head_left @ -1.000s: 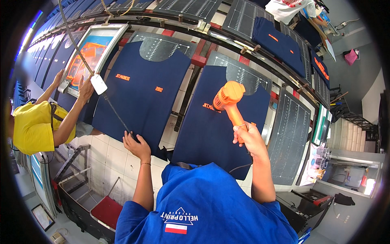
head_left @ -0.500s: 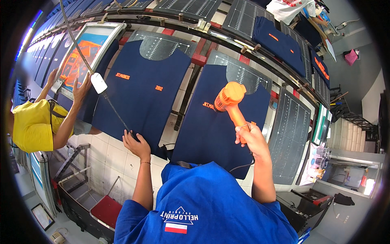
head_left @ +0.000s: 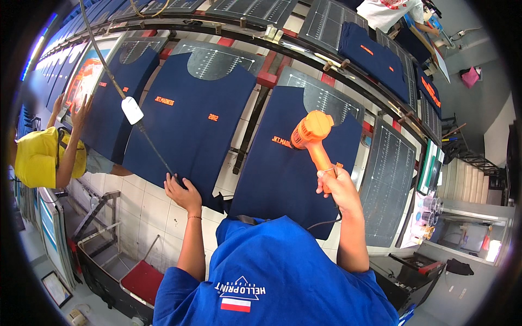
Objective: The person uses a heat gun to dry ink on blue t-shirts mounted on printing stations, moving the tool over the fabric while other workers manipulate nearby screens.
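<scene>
My right hand [head_left: 340, 191] is closed around the handle of an orange heat gun [head_left: 315, 127]. The gun's nozzle is over the orange print of a navy T-shirt [head_left: 272, 179] spread on a dark printing board, partly covering the lettering. To the left, a second navy T-shirt [head_left: 187, 133] with two small orange prints lies on its own board. My left hand [head_left: 185, 194] rests on its lower edge, fingers spread. A hanging dark cord [head_left: 155, 149] with a white block [head_left: 132, 111] comes down to those fingertips; whether they touch it is unclear.
A person in yellow [head_left: 49, 157] handles a framed screen [head_left: 87, 76] at far left. A metal rail [head_left: 239, 32] runs behind the boards. At right is a bare gridded board [head_left: 383, 182]. A red-seated chair [head_left: 142, 280] stands lower left. Another person [head_left: 383, 13] is at far right.
The person in yellow and the framed screen have shifted left, uncovering another printed navy T-shirt. My heat gun has moved very slightly right; my left hand stays put.
</scene>
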`<state>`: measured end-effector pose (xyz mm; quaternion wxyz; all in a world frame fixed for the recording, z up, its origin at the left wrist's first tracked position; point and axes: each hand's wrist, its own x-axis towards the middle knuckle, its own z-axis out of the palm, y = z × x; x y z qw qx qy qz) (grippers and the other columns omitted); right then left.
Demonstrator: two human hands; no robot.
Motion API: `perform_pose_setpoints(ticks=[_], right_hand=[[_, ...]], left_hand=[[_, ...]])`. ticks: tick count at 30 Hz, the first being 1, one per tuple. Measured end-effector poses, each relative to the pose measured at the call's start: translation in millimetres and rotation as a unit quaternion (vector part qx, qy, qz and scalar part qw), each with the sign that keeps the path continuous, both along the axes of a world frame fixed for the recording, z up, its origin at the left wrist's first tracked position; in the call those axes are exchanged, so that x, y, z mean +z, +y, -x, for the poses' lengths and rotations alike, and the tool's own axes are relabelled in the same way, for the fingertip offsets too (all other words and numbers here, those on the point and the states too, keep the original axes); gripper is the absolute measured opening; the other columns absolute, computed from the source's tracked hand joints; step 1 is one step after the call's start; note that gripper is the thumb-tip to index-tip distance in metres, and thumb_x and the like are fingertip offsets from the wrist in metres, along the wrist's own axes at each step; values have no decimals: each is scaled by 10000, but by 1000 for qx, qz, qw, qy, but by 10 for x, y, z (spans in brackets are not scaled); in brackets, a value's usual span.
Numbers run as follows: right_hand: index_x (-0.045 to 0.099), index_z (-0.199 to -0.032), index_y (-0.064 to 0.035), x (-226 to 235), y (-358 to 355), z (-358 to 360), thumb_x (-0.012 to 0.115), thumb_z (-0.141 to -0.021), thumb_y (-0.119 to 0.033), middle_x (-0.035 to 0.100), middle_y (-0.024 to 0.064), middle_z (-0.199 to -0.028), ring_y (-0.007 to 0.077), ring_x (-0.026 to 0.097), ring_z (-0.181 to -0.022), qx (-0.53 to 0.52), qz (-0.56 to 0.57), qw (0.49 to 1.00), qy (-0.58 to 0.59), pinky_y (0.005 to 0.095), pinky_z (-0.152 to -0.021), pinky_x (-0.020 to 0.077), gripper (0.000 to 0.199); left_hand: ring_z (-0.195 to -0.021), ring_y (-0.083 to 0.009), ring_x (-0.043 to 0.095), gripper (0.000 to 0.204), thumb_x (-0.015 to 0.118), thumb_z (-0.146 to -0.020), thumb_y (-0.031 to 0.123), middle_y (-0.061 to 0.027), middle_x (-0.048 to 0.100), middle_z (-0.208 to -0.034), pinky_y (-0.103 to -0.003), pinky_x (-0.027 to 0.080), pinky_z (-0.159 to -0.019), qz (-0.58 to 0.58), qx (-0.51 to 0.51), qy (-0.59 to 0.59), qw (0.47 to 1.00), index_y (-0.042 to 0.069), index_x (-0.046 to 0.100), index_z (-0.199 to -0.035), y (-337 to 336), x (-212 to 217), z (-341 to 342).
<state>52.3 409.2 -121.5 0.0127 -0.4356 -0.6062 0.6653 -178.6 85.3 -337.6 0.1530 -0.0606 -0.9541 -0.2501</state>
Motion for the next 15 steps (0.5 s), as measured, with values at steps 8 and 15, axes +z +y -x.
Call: perform_pose_setpoints(ticks=[8,15], right_hand=[[595,-985,-53,-27,-34,-11,634,-929,-278,587,-5,-727,95,603,-629,1,-20,1000,-2,228,-523,435,235],[593,-980,-55,-6,-26,-26,637,-928,-268,586,-6,-726,95,596,-623,-10,-13,1000,-6,235,-534,438,224]], left_hand=[[-1367,-372,320,357,564,-883,93,-145,482,-1421,-462,290,-1119,-9,-1,-2,1000,-46,557,-1212,21,16,5],[-1369,-368,320,345,569,-882,96,-140,480,-1425,-456,290,-1121,-12,2,-2,1000,-41,568,-1198,13,15,10]])
